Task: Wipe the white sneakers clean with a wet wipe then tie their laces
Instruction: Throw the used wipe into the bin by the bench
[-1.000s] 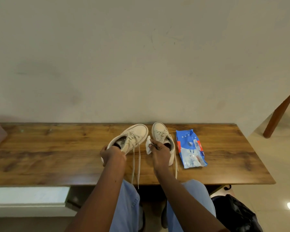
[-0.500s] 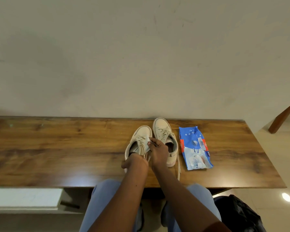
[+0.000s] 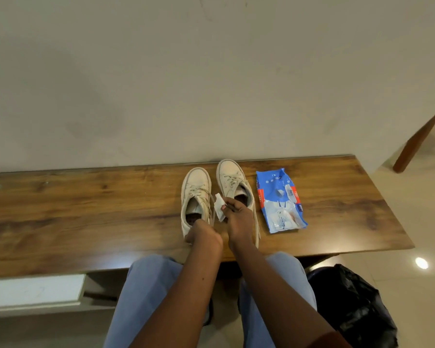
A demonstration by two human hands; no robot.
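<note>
We are mid-wipe: right hand (image 3: pixel 237 219) pinches the wet wipe (image 3: pixel 219 207), left hand (image 3: pixel 204 234) grips the centre-left sneaker (image 3: pixel 196 182) at its heel; laces (image 3: pixel 198 192) untied.

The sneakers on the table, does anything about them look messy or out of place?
The left sneaker and right sneaker have untied laces, and one lace of the right trails toward the front edge of the table. The wipe pack looks crumpled. Nothing looks spilled or damaged.

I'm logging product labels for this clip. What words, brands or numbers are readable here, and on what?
Nothing can be quoted.
Blue wet wipes pack: print on its red side strips and lower panel, too blurred to read.
White sneakers: no lettering visible.
</note>
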